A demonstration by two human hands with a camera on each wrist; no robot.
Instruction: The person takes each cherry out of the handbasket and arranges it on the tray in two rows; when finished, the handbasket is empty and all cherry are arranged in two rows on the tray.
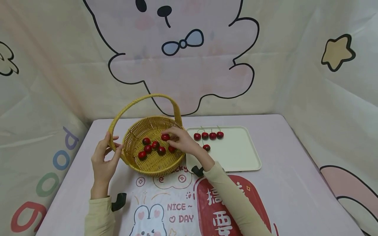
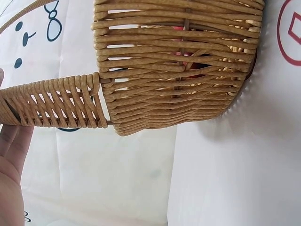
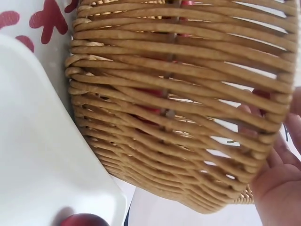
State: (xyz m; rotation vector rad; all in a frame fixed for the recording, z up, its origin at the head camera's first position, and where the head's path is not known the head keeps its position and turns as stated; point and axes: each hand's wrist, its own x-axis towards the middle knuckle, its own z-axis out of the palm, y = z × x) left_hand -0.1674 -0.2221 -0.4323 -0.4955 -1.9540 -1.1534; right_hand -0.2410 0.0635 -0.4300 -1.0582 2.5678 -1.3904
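A yellow wicker basket (image 1: 159, 167) stands on the table, with several dark red cherries (image 1: 148, 149) lying inside. At its left side my left hand (image 1: 103, 160) holds the base of the tall handle (image 1: 141, 99) between thumb and fingers. My right hand (image 1: 186, 142) reaches over the right rim and pinches a cherry (image 1: 165, 137) above the basket floor. In the right wrist view the woven wall (image 3: 178, 103) partly hides those fingers. Right of the basket, a cream tray (image 1: 236, 154) bears a row of stemmed cherries (image 1: 212, 136) and another cherry (image 1: 206, 147) below it.
The tray's left edge sits close against the basket. A printed cloth (image 1: 180, 213) with a rabbit and red patch covers the table front. Behind, a curtain (image 1: 189, 75) with a cartoon bear hangs along the table's back edge, and more curtain flanks both sides.
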